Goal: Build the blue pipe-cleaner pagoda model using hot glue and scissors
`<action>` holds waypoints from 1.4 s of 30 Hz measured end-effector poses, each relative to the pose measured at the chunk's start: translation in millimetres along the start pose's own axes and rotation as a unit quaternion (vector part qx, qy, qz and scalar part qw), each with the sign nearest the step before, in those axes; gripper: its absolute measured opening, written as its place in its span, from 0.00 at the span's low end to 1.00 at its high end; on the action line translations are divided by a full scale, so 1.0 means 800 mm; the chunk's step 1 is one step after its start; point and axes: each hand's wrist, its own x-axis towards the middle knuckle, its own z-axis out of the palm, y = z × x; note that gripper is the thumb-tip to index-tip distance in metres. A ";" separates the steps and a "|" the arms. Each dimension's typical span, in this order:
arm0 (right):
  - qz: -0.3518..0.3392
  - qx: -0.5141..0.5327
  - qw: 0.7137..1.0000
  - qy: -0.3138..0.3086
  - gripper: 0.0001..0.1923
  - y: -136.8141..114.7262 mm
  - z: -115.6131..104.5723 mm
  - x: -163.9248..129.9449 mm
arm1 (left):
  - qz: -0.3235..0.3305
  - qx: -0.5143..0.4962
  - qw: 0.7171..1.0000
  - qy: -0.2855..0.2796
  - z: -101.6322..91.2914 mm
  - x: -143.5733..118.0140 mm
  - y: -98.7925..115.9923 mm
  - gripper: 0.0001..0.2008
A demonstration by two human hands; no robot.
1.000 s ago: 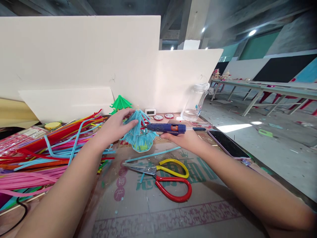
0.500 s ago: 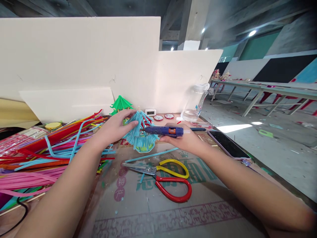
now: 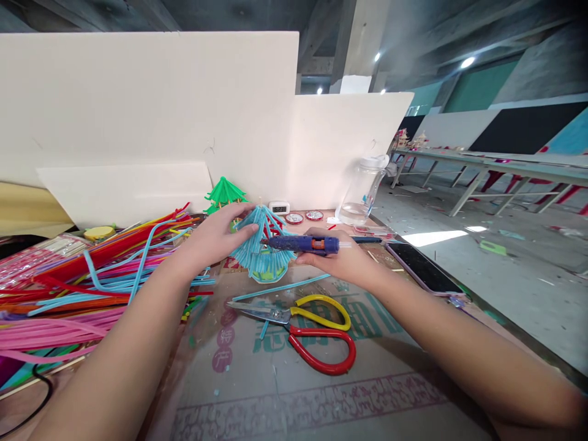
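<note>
A light-blue model pavilion (image 3: 267, 266), its roof tiers covered in fuzzy pipe cleaners, stands on the cardboard-covered table. My left hand (image 3: 225, 229) grips its upper roof from the left, the thumb lying across the blue strips. In my right hand (image 3: 337, 257) is a dark-blue hot glue gun (image 3: 316, 244), held level, with its nozzle pointing left at the upper roof; I cannot tell whether the tip touches. Red strips show between the blue ones near the top. Scissors (image 3: 280, 315) with one yellow and one red handle lie slightly apart in front of the model.
Bundles of coloured pipe cleaners (image 3: 59, 331) cover the left side. A green model pavilion (image 3: 225, 193), a small digital clock (image 3: 278, 208) and a clear jug (image 3: 361, 190) stand along the back, before white boards (image 3: 147, 98). At the right edge lies a phone (image 3: 422, 267).
The model's top has tilted or shifted slightly to the right under my left hand. My right hand and the glue gun have hardly moved.
</note>
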 end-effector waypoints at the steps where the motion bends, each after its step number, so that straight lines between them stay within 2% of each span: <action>1: 0.000 -0.002 1.000 -0.001 0.17 0.000 0.000 0.000 | -0.001 -0.001 1.000 0.000 0.000 0.000 0.000 0.26; 26: -0.001 -0.008 0.999 0.047 0.17 0.001 0.003 0.000 | 0.011 0.002 1.000 -0.001 -0.001 0.000 -0.002 0.25; 42: 0.029 -0.028 0.997 0.070 0.16 -0.003 0.004 0.000 | 0.020 0.009 1.000 -0.003 -0.002 0.001 -0.001 0.25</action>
